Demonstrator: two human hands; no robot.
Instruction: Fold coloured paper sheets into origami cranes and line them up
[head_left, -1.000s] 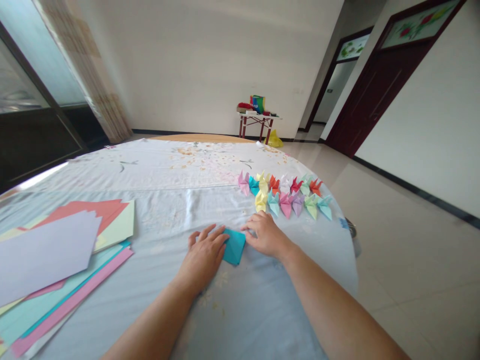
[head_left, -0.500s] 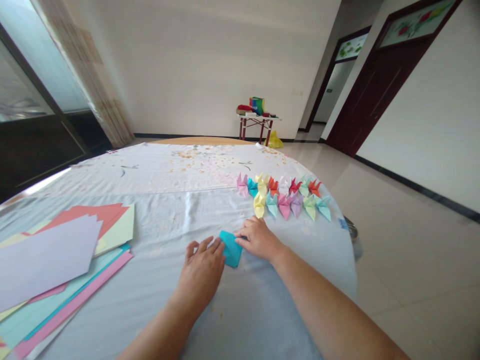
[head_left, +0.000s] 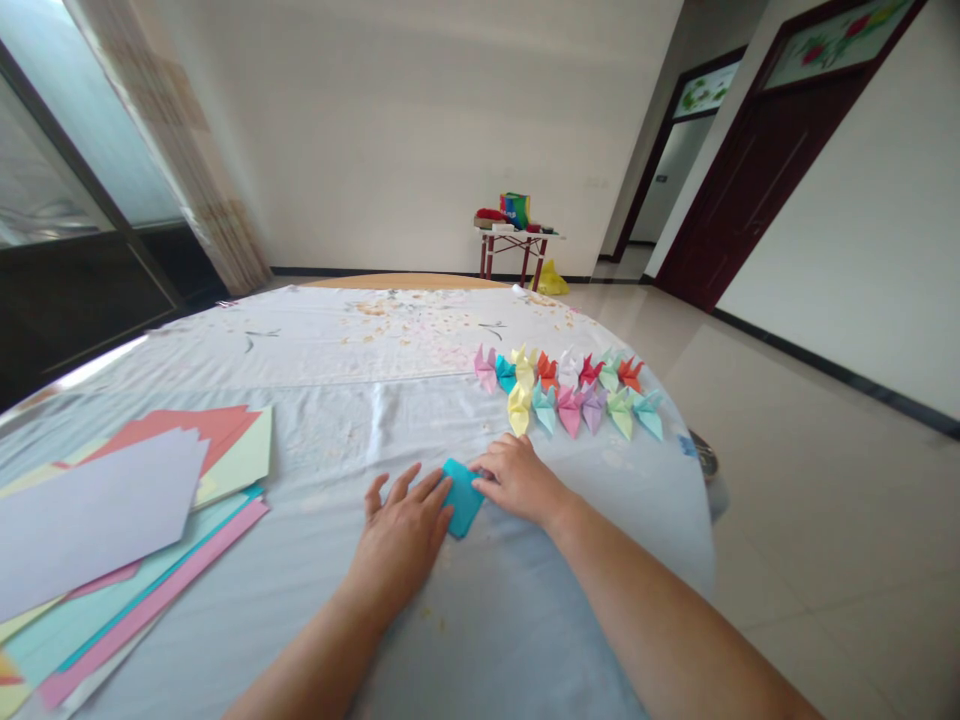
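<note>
A small folded piece of bright blue paper (head_left: pixel 463 497) lies on the tablecloth between my two hands. My left hand (head_left: pixel 403 525) is palm down with its fingers spread, and its index fingertip rests on the paper's left edge. From the other side my right hand (head_left: pixel 519 478) pinches the paper's right edge between thumb and curled fingers. Beyond my right hand stand several folded paper cranes (head_left: pixel 570 408) in two rows, in pink, yellow, blue, red, green and purple.
Stacked coloured paper sheets (head_left: pixel 97 510) lie at the left of the round table, whose cloth (head_left: pixel 300 470) is pale and flowered. The table's edge curves down along the right. Against the far wall stands a small side table (head_left: pixel 517 234) with things on it; a yellow bag (head_left: pixel 551 280) sits beside it.
The blue paper has become narrower on its right side, with its lower corner shifted slightly left. My left hand's outer fingers have spread and lifted; my right hand keeps its pinch.
</note>
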